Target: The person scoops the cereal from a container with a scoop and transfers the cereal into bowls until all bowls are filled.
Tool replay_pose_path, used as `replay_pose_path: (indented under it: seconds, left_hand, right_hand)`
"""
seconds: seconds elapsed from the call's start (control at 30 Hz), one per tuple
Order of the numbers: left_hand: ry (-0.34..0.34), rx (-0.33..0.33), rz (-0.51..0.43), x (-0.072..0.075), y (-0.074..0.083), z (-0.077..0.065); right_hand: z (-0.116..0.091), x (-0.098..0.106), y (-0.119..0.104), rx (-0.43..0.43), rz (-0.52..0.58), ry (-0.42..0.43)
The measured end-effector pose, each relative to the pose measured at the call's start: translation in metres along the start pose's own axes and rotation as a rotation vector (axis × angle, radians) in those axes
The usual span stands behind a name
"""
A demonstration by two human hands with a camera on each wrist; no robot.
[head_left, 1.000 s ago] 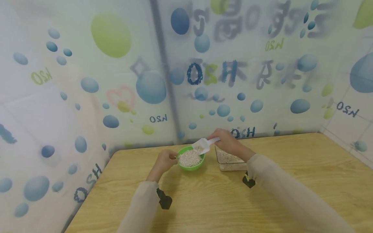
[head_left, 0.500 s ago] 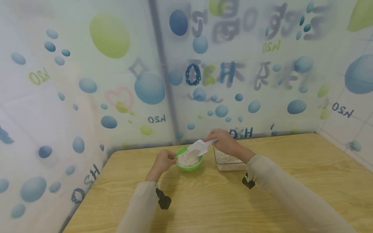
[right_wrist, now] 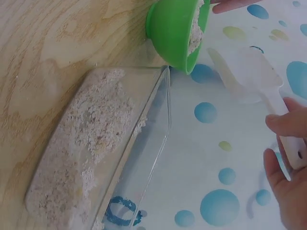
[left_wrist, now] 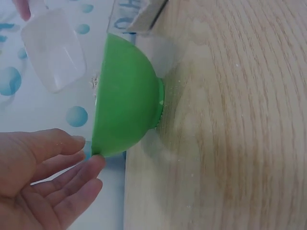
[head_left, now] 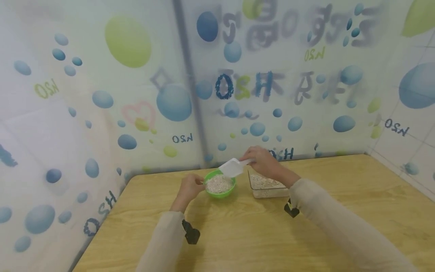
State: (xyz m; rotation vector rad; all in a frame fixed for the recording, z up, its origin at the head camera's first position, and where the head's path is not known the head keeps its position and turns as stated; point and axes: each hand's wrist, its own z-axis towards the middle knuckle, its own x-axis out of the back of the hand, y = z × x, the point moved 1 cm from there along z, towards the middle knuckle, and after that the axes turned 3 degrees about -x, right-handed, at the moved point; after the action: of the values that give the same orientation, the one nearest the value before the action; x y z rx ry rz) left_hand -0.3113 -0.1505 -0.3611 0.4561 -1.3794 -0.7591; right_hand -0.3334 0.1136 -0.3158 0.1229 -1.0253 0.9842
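My right hand [head_left: 263,162] holds a white plastic scoop [head_left: 232,167] by its handle, tilted above a green bowl [head_left: 220,194]. In the right wrist view, thumb and fingers are around the handle, and the scoop [right_wrist: 252,72] shows no flakes in its pan. Pale oat-like flakes [head_left: 219,184] are heaped in the bowl, which stands on the table. At the bowl's left rim is my left hand [head_left: 189,187], thumb at the opening and fingertips against the edge. The left wrist view shows the bowl [left_wrist: 127,96] from the side, with the left hand [left_wrist: 48,177] beside it.
A clear rectangular container [head_left: 270,193] with more flakes stands right of the bowl, under the right forearm. The wooden table [head_left: 244,238] ends at a wall covering [head_left: 153,75] printed with blue and green dots.
The scoop has tipped over the bowl and risen a little; flakes seen in it earlier have gone into the bowl. The left hand keeps its place at the rim.
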Motion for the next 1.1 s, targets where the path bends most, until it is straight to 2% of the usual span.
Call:
replay_pose_path:
  seconds: [0.13, 0.23, 0.47, 0.63, 0.73, 0.9, 1.1]
  left_hand:
    - [0.035, 0.004, 0.015, 0.001, 0.004, 0.001]
    - [0.053, -0.006, 0.012, 0.001, 0.010, 0.001]
    - [0.044, -0.108, -0.079, -0.010, 0.038, 0.001]
    - [-0.011, -0.137, -0.165, -0.030, 0.059, 0.006]
    - [-0.051, -0.161, -0.178, -0.044, 0.067, 0.011]
    - [-0.102, -0.147, -0.152, -0.067, 0.075, 0.017]
    - [-0.093, -0.121, -0.097, -0.091, 0.078, 0.020]
  right_hand:
    - [-0.007, 0.007, 0.009, -0.002, 0.045, 0.036]
    - [-0.014, 0.018, 0.016, -0.052, 0.073, 0.034]
    - [-0.030, 0.049, 0.032, -0.173, 0.045, -0.042]
    - [-0.041, 0.066, 0.041, -0.279, 0.063, -0.122]
    - [-0.046, 0.073, 0.045, -0.298, 0.047, -0.175]
    - [-0.053, 0.078, 0.052, -0.319, -0.003, -0.269]
    - [-0.059, 0.077, 0.060, -0.361, 0.017, -0.336]
